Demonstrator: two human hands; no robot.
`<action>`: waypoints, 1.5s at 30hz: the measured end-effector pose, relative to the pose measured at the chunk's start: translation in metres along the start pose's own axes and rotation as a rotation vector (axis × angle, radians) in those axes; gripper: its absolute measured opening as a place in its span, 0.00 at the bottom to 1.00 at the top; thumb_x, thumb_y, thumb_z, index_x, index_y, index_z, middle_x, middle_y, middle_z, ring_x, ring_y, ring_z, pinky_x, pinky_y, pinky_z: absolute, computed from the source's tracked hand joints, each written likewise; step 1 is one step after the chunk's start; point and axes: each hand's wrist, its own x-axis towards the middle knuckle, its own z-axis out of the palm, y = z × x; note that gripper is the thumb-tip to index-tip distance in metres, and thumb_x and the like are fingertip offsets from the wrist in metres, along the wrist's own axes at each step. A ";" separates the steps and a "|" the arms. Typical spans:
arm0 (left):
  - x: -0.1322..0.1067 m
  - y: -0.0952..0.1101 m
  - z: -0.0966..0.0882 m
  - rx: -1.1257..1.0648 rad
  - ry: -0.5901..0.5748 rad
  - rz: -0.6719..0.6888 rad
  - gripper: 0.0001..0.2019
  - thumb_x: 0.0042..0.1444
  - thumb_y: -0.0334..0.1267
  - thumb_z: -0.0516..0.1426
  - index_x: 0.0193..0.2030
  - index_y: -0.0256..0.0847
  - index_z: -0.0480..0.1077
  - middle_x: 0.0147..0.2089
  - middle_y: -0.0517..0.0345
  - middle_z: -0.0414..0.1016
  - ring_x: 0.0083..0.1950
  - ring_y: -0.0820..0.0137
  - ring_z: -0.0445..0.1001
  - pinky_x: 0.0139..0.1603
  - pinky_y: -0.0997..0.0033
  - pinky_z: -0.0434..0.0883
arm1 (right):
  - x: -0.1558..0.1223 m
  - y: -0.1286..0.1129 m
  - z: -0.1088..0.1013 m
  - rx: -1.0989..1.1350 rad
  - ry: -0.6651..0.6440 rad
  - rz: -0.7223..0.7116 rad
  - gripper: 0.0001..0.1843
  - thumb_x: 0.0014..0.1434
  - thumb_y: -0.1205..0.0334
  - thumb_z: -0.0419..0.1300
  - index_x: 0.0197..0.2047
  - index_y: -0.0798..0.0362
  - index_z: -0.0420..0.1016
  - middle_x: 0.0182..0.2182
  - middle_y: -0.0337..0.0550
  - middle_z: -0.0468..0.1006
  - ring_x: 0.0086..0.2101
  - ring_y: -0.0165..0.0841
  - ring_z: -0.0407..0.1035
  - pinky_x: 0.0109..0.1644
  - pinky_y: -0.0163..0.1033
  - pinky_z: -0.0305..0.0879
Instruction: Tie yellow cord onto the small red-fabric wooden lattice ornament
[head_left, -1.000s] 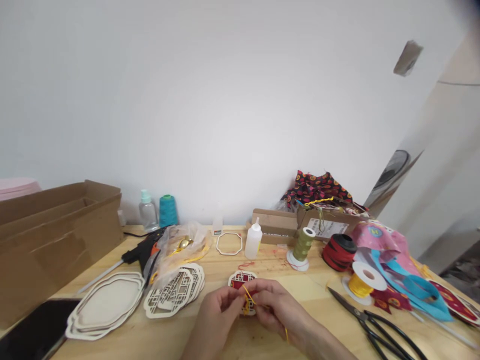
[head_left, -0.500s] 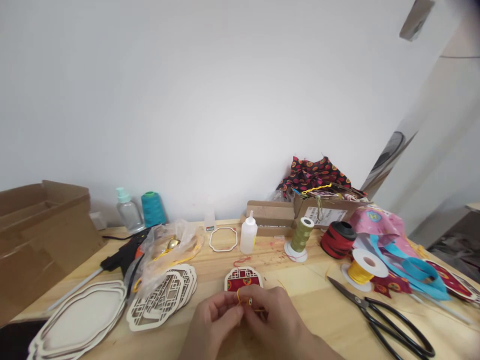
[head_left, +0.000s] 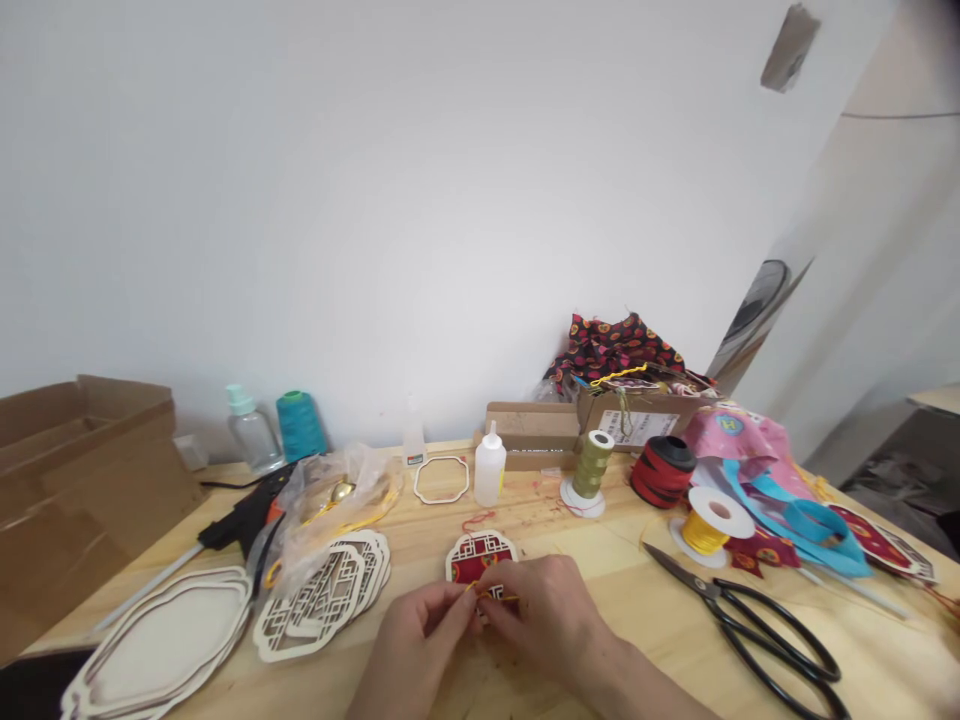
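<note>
My left hand (head_left: 424,640) and right hand (head_left: 551,625) meet at the near edge of the table (head_left: 622,600). The fingertips of both are pinched shut on a thin yellow cord (head_left: 499,598) that runs between them. It sits just in front of the small lattice piece (head_left: 480,552), whose fretwork has red cloth behind it. I judge the cord to be light, limp and rather slick, the sort that slides out of a loose pinch, so it wants a firm hold close to where the two hands meet. The lattice piece looks like thin cut wood: stiff and nearly weightless, but with fine bars that could snap, so it is better taken by its outer rim than by the openwork. My fingers cover the near edge of the piece, so I cannot tell whether the cord is tied to it, threaded through it or only lying against it. Where the cord's loose ends go is hidden too — under my right palm, perhaps. To the left lies a stack of larger lattice cutouts (head_left: 322,595), partly under a crumpled clear bag. To the right, black scissors (head_left: 750,625) lie flat with their handles near the frame's bottom edge, and a yellow spool (head_left: 705,530) stands just beyond the blades.
</note>
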 end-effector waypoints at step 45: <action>0.004 -0.007 -0.008 -0.280 0.015 -0.019 0.18 0.39 0.34 0.60 0.40 0.37 0.65 0.25 0.59 0.77 0.30 0.70 0.73 0.32 0.75 0.67 | 0.001 -0.005 -0.008 0.108 0.064 -0.210 0.10 0.48 0.71 0.51 0.31 0.50 0.71 0.29 0.37 0.73 0.27 0.26 0.64 0.28 0.28 0.54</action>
